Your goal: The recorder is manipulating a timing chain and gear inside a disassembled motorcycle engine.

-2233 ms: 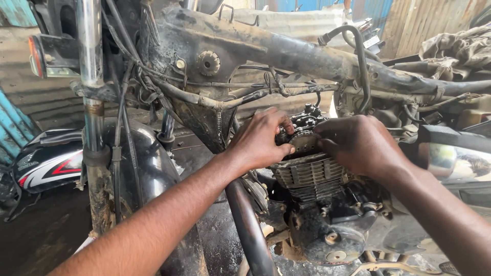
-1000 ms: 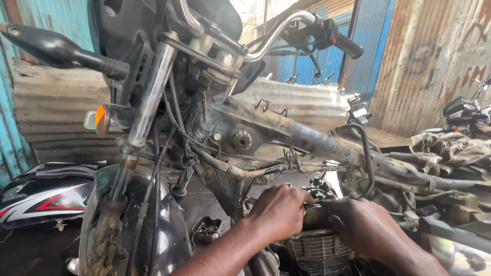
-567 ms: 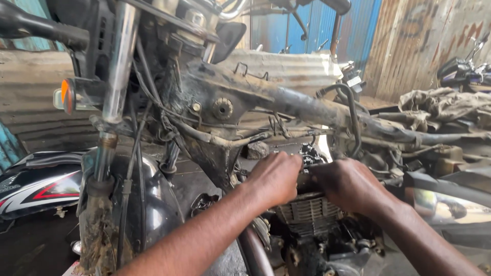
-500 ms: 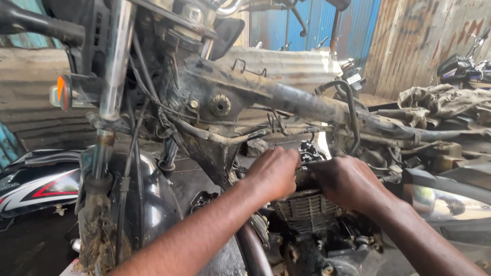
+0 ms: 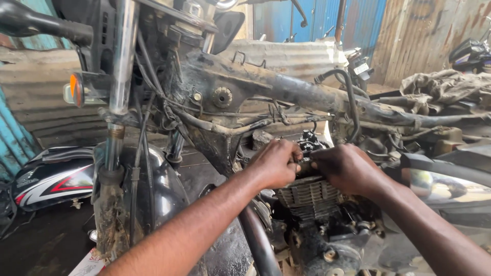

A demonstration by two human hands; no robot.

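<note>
The engine (image 5: 312, 199) sits low in the middle of a stripped motorbike, under the bare rusty frame tube (image 5: 286, 89), its finned cylinder block showing just below the two hands. Both hands meet on top of it. The left hand (image 5: 276, 163) is curled, fingers together, around a small dark part at the engine's top; what exactly it grips is hidden by the knuckles. The right hand (image 5: 348, 168) lies just beside it, touching or nearly so, fingers bent down over the same spot, and whether they clamp anything cannot be told. A black hose (image 5: 350, 97) loops down from the frame just behind the hands. To the left stands the front fork (image 5: 120, 92) with an orange indicator (image 5: 76, 89) on it, and the black mudguard (image 5: 158, 189) below. A black, red and white tank (image 5: 53, 176) lies on the dark floor further left. A dirty rag (image 5: 440, 87) is draped over the rear of the bike.
</note>
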